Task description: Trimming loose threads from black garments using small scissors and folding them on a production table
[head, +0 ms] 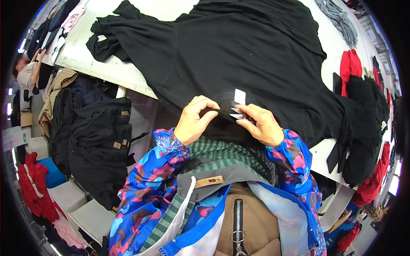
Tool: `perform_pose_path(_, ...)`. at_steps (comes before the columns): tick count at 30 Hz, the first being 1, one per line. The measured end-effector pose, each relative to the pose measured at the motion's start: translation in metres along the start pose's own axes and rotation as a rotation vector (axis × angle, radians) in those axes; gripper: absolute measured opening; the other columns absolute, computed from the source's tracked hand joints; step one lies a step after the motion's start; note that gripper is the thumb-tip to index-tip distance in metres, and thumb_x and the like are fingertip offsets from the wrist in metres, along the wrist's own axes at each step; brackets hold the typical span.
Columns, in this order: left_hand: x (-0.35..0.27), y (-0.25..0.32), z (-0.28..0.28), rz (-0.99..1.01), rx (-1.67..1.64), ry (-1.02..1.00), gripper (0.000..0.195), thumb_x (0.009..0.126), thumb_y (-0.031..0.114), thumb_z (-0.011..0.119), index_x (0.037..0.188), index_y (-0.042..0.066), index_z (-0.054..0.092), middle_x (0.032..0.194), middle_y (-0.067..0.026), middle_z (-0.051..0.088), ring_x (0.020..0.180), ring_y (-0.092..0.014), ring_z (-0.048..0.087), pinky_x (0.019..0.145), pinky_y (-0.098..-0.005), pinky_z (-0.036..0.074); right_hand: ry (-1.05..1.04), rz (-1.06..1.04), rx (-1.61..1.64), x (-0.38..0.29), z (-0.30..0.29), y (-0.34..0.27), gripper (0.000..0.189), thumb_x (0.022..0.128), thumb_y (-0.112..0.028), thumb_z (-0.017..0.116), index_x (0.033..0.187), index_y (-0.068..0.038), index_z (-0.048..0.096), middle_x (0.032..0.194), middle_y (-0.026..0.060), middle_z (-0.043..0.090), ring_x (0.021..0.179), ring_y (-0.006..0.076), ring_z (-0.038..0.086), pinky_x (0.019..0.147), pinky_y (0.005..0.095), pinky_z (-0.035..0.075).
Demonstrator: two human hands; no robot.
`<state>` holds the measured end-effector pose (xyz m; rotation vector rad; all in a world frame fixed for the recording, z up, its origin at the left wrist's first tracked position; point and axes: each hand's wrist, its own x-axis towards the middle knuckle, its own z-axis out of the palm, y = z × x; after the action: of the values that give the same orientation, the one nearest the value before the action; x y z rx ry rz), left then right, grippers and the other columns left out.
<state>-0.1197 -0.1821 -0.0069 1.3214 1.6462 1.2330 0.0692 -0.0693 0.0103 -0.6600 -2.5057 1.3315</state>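
Note:
A large black garment [243,54] lies spread over the white table in front of me, its near edge hanging towards my body. My left hand [198,119] pinches a fold of that edge between thumb and forefinger. In my right hand [261,123] are small metal thread snips [236,114], their two pointed blades apart and directed left at the fabric near the pinched fold. A white label [240,96] stands out from the garment just above the snips. Most of the snips' body is hidden by my fingers.
Black garments with small tan tags [105,128] hang in a heap left of the table [105,70]. More black clothing [365,128] and red garments [350,67] lie on the right. A grey bundle [339,22] is at the far right. A person [28,72] handles clothes at far left.

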Motion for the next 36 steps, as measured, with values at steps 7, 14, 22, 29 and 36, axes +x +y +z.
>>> perform_pose_path(7,0.001,0.000,0.001,0.005,-0.060,0.006,0.010,0.073,0.002,0.060,0.083,0.001,0.059,0.083,-0.0072,0.057,0.085,-0.021,0.053,0.077,-0.0296,0.041,0.014,-0.063,0.004,0.010,0.010,0.002,0.031,0.077,-0.014,0.063,0.106,-0.004,0.057,0.088,0.0134,0.060,0.079,0.0301,0.059,0.066,0.0348,0.047)
perform_pose_path(14,0.002,0.002,0.002,0.005,-0.056,-0.005,0.011,0.074,0.003,0.060,0.084,0.000,0.059,0.083,-0.0077,0.057,0.085,-0.021,0.053,0.078,-0.0304,0.041,0.094,-0.105,-0.005,0.013,0.015,-0.004,0.026,0.077,-0.014,0.063,0.101,-0.004,0.059,0.085,0.0118,0.061,0.074,0.0290,0.059,0.062,0.0339,0.047)
perform_pose_path(22,0.001,0.001,0.002,-0.001,-0.035,-0.008,0.011,0.073,0.005,0.060,0.083,0.001,0.059,0.083,-0.0079,0.057,0.085,-0.022,0.053,0.078,-0.0310,0.041,0.092,-0.050,-0.050,0.014,0.014,-0.006,0.021,0.078,-0.013,0.063,0.097,-0.004,0.061,0.083,0.0119,0.061,0.075,0.0274,0.060,0.062,0.0317,0.047)
perform_pose_path(29,0.003,-0.001,-0.001,0.019,0.001,-0.030,0.010,0.073,0.000,0.060,0.083,-0.001,0.058,0.084,-0.0067,0.056,0.083,-0.017,0.054,0.077,-0.0264,0.042,0.322,0.264,0.298,-0.022,-0.016,0.016,0.032,0.074,-0.011,0.068,0.103,0.001,0.058,0.088,0.0124,0.060,0.081,0.0173,0.060,0.073,0.0257,0.046)
perform_pose_path(36,-0.006,-0.020,-0.008,0.167,0.500,0.008,0.025,0.064,-0.011,0.050,0.085,0.003,0.055,0.085,-0.0105,0.050,0.085,-0.029,0.052,0.073,-0.0356,0.044,0.120,0.297,-0.295,-0.094,-0.017,0.041,0.025,0.066,-0.006,0.063,0.090,-0.007,0.056,0.086,0.0076,0.055,0.072,0.0276,0.060,0.061,0.0353,0.048)
